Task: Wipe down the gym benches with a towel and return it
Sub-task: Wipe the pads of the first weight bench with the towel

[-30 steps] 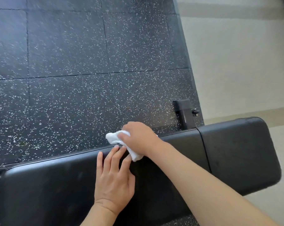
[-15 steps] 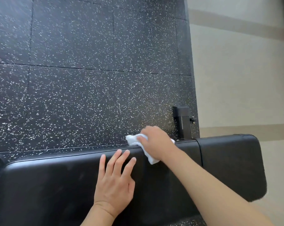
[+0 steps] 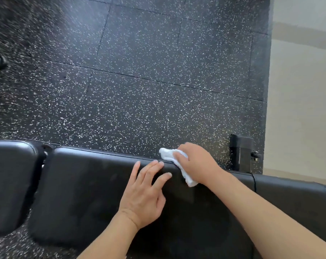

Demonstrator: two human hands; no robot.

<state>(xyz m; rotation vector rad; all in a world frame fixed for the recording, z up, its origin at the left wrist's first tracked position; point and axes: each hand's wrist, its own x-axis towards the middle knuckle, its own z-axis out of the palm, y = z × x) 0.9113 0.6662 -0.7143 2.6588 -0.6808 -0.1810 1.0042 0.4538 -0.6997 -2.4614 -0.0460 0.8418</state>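
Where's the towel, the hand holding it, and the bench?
towel [image 3: 168,155], head view, bunched white end.
right hand [image 3: 197,163], head view, back of hand.
bench [image 3: 87,184], head view, long pad's top.

Left hand flat, fingers spread straight. Right hand palm-down, fingers apparently curled; both forearms reach forward.

White towel bunched on far edge of black bench.

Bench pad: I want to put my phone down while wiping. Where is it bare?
Bare: the long pad from the gap beside the end pad up to the left hand. Crowded: its far edge, where the right hand grips the white towel.
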